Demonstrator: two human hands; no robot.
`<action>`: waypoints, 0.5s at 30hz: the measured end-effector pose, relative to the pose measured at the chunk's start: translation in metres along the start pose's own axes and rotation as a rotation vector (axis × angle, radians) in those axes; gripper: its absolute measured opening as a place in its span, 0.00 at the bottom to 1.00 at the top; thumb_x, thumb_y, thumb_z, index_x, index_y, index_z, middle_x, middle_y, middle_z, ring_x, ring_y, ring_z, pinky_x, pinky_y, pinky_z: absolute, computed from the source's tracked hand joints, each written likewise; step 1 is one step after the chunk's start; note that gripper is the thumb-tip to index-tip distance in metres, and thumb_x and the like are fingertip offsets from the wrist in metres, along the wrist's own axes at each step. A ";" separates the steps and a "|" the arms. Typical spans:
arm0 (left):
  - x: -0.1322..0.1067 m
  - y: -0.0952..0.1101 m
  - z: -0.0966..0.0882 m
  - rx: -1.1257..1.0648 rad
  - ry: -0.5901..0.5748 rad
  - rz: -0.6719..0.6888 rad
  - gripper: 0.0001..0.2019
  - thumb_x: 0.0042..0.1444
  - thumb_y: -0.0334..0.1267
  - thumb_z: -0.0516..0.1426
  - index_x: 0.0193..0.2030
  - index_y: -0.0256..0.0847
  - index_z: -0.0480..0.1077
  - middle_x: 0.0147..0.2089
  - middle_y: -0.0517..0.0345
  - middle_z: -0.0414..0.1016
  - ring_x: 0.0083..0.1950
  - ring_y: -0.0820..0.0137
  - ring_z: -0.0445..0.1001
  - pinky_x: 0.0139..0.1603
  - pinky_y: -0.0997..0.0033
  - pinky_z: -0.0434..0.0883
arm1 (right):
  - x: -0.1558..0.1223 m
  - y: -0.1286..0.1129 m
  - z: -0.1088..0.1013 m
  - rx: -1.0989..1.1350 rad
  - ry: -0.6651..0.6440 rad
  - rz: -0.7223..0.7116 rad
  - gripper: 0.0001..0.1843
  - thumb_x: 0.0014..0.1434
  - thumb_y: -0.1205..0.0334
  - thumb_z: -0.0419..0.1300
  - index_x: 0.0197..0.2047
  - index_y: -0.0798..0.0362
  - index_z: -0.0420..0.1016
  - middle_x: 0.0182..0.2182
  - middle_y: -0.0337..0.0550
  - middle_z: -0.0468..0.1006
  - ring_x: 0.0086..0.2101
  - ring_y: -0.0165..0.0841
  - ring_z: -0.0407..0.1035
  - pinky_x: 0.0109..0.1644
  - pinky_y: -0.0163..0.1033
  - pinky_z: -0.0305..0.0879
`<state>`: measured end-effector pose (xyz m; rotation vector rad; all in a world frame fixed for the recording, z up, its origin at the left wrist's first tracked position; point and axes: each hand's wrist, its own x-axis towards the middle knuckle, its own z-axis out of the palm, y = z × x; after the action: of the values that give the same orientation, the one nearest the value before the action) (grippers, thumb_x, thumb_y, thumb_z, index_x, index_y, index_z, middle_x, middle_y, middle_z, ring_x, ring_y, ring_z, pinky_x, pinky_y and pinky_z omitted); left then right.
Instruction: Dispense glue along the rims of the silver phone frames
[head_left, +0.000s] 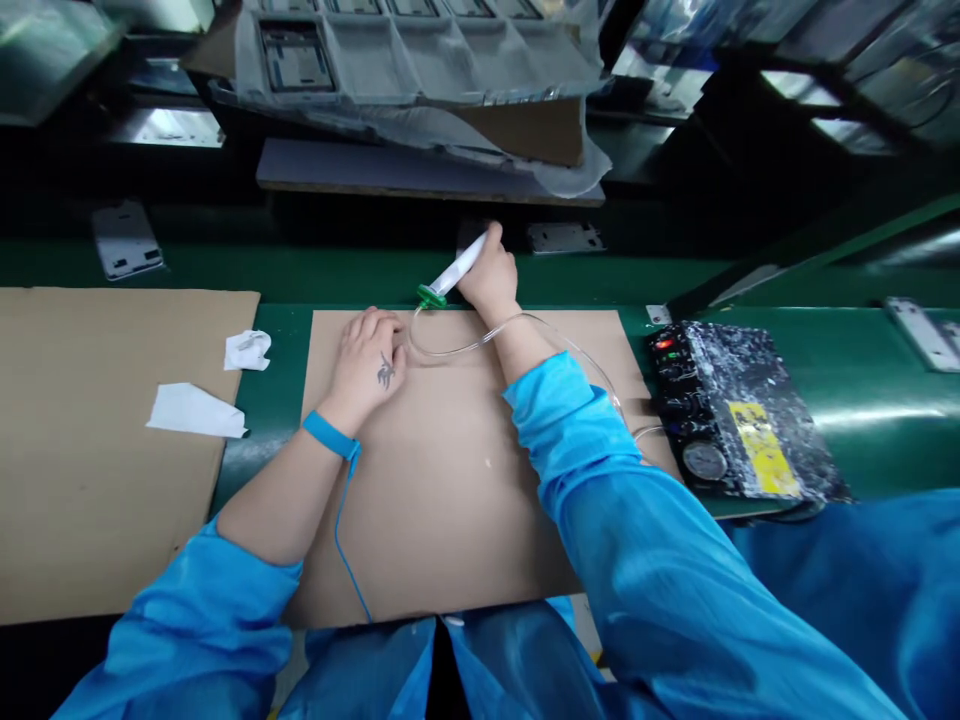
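a white suction pen (454,268) is gripped in the closed right hand (489,275), its green collar over the top edge of the cardboard sheet (442,510), clear tubing (480,345) trailing across it. the left hand (367,365) rests empty and loosely curled on the sheet, a blue wrist strap (330,435) at its wrist.
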<state>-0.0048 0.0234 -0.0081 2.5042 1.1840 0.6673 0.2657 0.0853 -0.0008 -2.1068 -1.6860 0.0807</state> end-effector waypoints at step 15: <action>-0.002 -0.014 -0.009 0.041 0.030 -0.402 0.56 0.55 0.63 0.73 0.84 0.41 0.62 0.88 0.30 0.56 0.90 0.22 0.42 0.86 0.15 0.48 | -0.173 0.078 -0.033 0.461 0.050 -0.351 0.49 0.56 0.50 0.74 0.75 0.44 0.59 0.71 0.64 0.75 0.70 0.65 0.72 0.75 0.76 0.71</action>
<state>-0.0196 0.0316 -0.0070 2.1917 1.6616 0.5768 0.3028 -0.1001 -0.0384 -1.4523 -1.7768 0.2770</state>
